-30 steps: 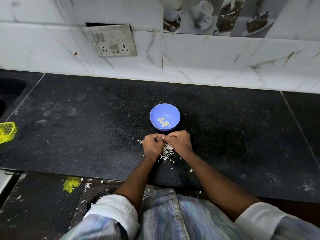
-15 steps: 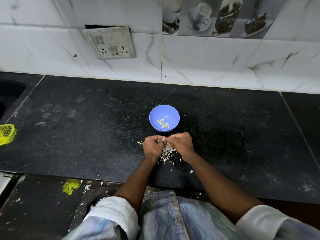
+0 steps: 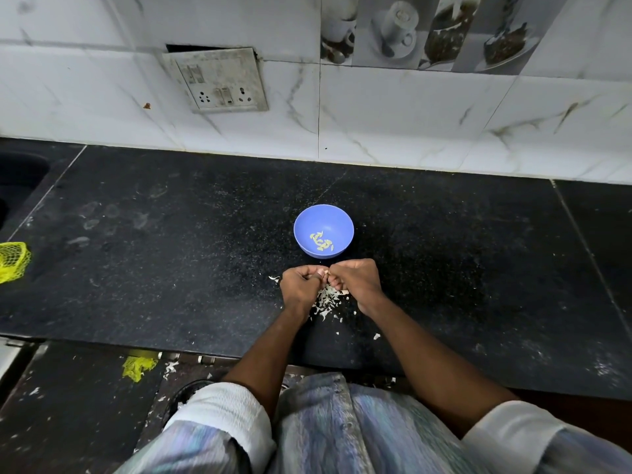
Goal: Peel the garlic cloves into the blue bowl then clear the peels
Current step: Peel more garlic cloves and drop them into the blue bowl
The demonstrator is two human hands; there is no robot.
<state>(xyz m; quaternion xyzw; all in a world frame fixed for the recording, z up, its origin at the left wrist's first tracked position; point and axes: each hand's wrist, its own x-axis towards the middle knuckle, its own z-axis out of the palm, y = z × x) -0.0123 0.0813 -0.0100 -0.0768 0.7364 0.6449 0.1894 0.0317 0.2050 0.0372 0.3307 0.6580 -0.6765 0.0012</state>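
Kitchen corner, white marbled wall tiles, a switch plate (image 3: 219, 80) hanging slightly off the wall, black speckled desk (image 3: 136, 268) below. From my remote seat the head view showed the blue bowl (image 3: 323, 220) standing mid-desk, a few peeled cloves (image 3: 320, 241) lying in its bottom. Just in front of it, both hands were held knuckle to knuckle, not touching the bowl. The left hand (image 3: 299, 290) was curled tight, its grip pinching a small pale thing I took for a garlic clove (image 3: 325, 272); the right hand (image 3: 355, 282) was curled the same way, fingertips working at that same clove. The clove itself was mostly hidden. A heap of peels (image 3: 326, 302) lay on the desk under and between the hands, with stray flakes (image 3: 376, 335) toward the near edge.

Risks as I judged them: a slippery clove could pop from the pinch and skid off the desk; loose skin could drop into the bowl with the clove; flakes near the edge could fall to the floor (image 3: 85, 405), where scraps and a yellow net piece (image 3: 138, 366) already lay
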